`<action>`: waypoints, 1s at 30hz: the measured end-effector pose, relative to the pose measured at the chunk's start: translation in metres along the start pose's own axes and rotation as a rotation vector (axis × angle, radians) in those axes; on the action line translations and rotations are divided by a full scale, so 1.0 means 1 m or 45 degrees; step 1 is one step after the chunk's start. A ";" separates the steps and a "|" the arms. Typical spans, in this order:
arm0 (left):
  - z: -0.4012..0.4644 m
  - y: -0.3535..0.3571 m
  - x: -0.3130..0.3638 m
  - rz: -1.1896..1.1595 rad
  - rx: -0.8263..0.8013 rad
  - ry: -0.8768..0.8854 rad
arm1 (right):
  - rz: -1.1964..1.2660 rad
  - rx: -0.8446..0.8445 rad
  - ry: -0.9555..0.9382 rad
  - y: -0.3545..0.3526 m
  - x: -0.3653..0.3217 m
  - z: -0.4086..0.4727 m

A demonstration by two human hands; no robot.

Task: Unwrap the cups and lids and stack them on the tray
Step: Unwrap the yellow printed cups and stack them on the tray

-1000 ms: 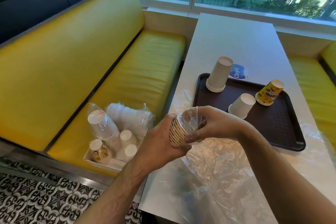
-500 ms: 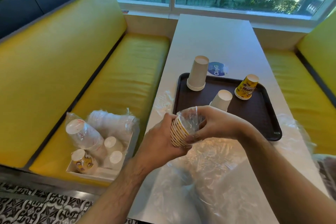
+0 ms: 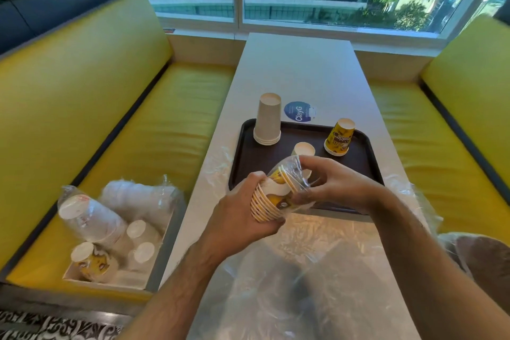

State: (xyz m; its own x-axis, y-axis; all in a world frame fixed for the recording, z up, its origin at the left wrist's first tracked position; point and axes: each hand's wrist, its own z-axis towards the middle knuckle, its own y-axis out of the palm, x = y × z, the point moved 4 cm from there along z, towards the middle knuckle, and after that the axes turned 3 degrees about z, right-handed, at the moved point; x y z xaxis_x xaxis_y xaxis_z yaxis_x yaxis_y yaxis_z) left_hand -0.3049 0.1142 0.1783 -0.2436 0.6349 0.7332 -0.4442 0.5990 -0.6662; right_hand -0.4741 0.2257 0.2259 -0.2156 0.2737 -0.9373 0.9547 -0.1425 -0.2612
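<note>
Yellow printed cups [image 3: 271, 200], 1 nested stack, gripped by left hand [image 3: 242, 215] at rims; right hand [image 3: 335, 188] pinches clear wrap [image 3: 296, 171] round its far end. Beyond hands: brown tray [image 3: 361, 163] w/ 3 upturned stacks. White table [image 3: 300, 72], yellow benches both sides, window behind.

Your two forearms come up from the bottom of the frame, bare to the edge, with no sleeves showing. Your left hand [image 3: 237, 218] and right hand [image 3: 336, 188] wear no gloves, rings or watch.
</note>
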 end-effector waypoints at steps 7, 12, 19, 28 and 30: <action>0.015 0.012 0.016 -0.045 0.025 -0.015 | 0.244 0.027 0.014 -0.028 0.011 -0.017; 0.025 0.004 0.010 -0.237 0.072 -0.125 | 0.280 0.156 0.030 -0.054 0.011 -0.027; 0.034 0.008 0.007 -0.568 0.093 -0.296 | -0.103 0.228 0.141 -0.020 0.014 -0.022; 0.049 0.026 0.008 -1.047 -0.005 -0.494 | 0.296 0.501 0.109 -0.004 0.039 -0.036; 0.053 0.028 0.010 -1.149 0.008 -0.558 | 0.284 0.637 0.087 -0.019 0.044 -0.038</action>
State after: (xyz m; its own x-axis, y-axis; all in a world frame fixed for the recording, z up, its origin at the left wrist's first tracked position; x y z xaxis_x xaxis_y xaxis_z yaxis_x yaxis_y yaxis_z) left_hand -0.3656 0.1111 0.1739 -0.1091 -0.2920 0.9502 -0.6234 0.7647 0.1634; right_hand -0.4942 0.2766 0.1983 0.0106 0.2440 -0.9697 0.7583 -0.6341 -0.1513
